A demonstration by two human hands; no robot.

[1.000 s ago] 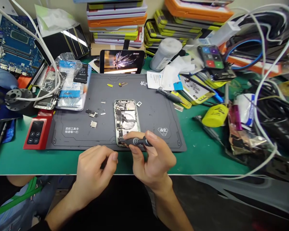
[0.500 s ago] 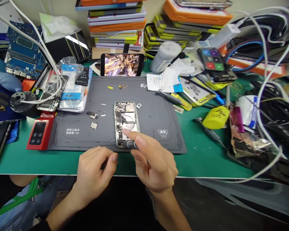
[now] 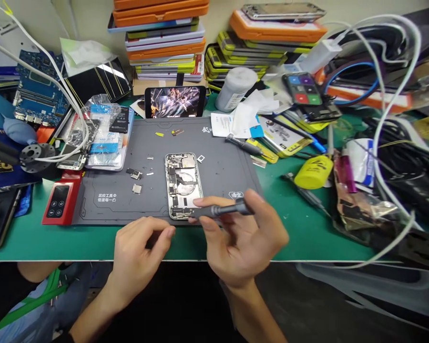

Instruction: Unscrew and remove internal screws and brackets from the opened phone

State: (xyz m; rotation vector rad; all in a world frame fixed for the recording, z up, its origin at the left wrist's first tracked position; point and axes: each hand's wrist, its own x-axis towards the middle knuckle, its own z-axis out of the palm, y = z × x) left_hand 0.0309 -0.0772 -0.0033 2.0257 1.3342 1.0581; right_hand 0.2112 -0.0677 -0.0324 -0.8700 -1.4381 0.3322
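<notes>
An opened phone (image 3: pixel 181 177) lies upright on the dark grey mat (image 3: pixel 229 186), its inner parts and round coil showing. My right hand (image 3: pixel 243 238) grips a dark grey screwdriver (image 3: pixel 221 210) between thumb and fingers, held almost level, its tip end by the phone's lower right corner. At the table's front edge, left of the phone's bottom, my left hand (image 3: pixel 139 252) rests curled with thumb against the index finger; nothing shows in it. Small loose metal parts (image 3: pixel 136 189) and a camera-like module (image 3: pixel 133 173) lie left of the phone. A SIM tray (image 3: pixel 200 158) is beside its upper right.
A lit phone (image 3: pixel 175 102) leans at the mat's back edge. The red control unit (image 3: pixel 60 200) stands at the mat's left. A second screwdriver (image 3: pixel 243 143), a yellow roll (image 3: pixel 313 172) and white cables (image 3: pixel 379 124) lie to the right. Stacked cases (image 3: pixel 164 43) fill the back.
My right hand has moved a little right and turned, so the screwdriver now lies level across the fingers and more of the phone shows. My left hand has hardly moved. The view shifted slightly.
</notes>
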